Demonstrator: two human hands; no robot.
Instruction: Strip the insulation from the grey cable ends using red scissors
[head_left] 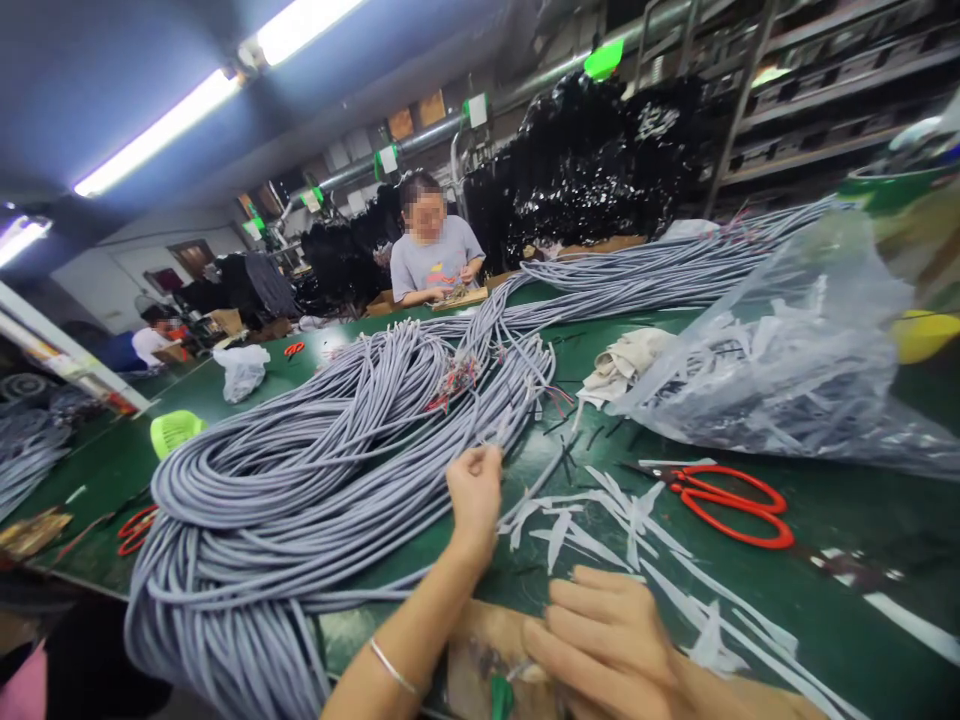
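My left hand (474, 490), a thin bangle on its wrist, is raised with its fingers pinched together at the near edge of a large bundle of grey cables (315, 470). What lies between those fingertips is too small to make out. My right hand (611, 635) is closed, its fingers curled over a wooden block (472, 655) at the table's near edge. A small green piece (501, 697) sits on the block beside it, and whatever the right fingers hold is hidden. White strips (637, 530) and short black bits lie just beyond the right hand.
Red-handled scissors (739, 505) lie at right, near a clear plastic bag (795, 370) of pale scraps. A cloth (626, 362) rests beside the bag. Another red-handled pair (136, 530) and a green basket (176, 432) are at left. A co-worker (435, 245) sits across the green table (862, 520).
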